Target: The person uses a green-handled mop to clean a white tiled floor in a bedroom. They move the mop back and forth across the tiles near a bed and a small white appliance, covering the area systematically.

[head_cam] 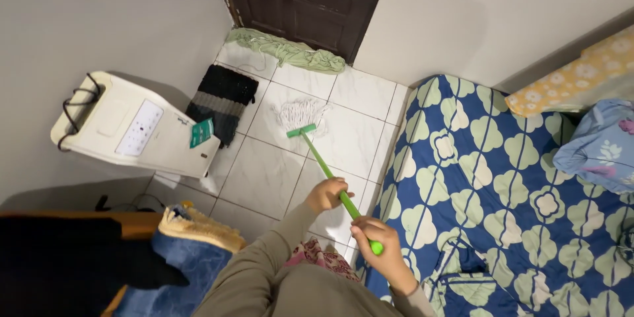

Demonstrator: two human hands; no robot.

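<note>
Gripping green mop handle (333, 185), left hand (326, 195), right hand (380, 251), white tiled floor (264, 178), seemingly damp.

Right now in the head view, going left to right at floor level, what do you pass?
White appliance → black striped mat → white mop head → left hand on the green handle → right hand → blue patterned mattress.

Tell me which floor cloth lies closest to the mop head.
The black-and-grey striped mat, just left of the white mop head; the green cloth lies bunched along the door.
</note>
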